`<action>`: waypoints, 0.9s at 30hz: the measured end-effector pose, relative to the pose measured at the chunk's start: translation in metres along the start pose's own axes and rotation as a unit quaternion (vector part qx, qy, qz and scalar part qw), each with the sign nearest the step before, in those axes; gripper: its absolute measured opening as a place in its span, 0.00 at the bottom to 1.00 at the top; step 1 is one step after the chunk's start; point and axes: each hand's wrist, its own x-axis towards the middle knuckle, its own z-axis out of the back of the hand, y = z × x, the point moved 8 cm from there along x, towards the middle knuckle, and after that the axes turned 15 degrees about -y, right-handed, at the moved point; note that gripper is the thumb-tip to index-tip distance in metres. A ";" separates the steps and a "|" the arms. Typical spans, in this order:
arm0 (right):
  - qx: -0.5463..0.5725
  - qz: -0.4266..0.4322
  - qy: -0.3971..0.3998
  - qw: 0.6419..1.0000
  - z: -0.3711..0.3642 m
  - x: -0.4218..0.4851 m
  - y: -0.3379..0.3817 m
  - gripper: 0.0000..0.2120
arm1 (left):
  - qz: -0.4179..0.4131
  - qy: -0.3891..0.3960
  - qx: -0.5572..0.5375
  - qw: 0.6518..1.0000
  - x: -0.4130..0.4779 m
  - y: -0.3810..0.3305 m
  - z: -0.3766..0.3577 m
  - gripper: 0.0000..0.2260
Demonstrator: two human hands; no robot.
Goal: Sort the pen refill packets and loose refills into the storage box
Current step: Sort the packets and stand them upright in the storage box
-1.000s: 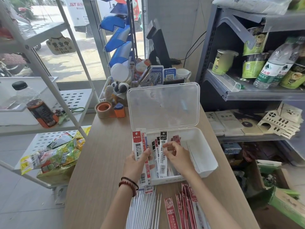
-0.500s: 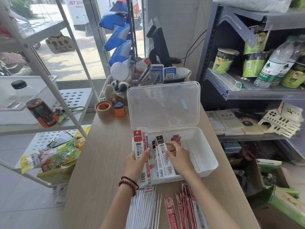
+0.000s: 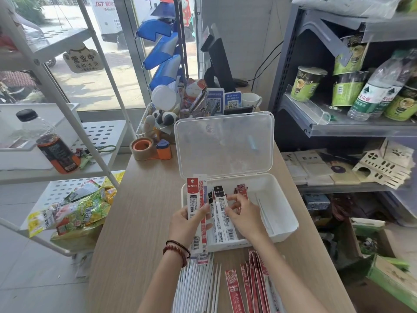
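A white storage box [image 3: 284,224] stands open on the wooden counter, its clear lid [image 3: 225,143] tilted back. My left hand [image 3: 187,222] grips a bundle of red-topped refill packets [image 3: 195,199] upright at the box's left edge. My right hand [image 3: 244,216] is inside the box, fingers curled on black-topped packets [image 3: 222,213] lying there; more red packets [image 3: 242,190] lie behind it. Loose white refills [image 3: 196,288] and red packets [image 3: 252,288] lie on the counter in front of the box.
A tape dispenser [image 3: 149,149] and a tray of small items [image 3: 171,116] sit behind the box. A grey shelf [image 3: 338,129] with cups and bottles stands to the right. A white rack [image 3: 99,136] with a bottle and snack bags stands to the left.
The black-topped packets under my right hand have tipped from upright down flatter into the box. My left hand keeps its bundle in the same place.
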 end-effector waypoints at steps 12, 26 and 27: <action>0.058 0.045 -0.027 0.997 0.008 -0.005 0.021 0.07 | -0.023 -0.003 0.035 0.999 0.000 -0.004 0.001 0.13; 0.197 0.030 0.058 0.978 0.009 -0.013 0.034 0.08 | -0.034 -0.007 0.051 0.998 -0.008 -0.012 -0.003 0.12; 0.208 0.019 0.056 0.976 0.010 -0.012 0.032 0.08 | -0.029 -0.006 0.038 0.999 -0.008 -0.012 -0.002 0.14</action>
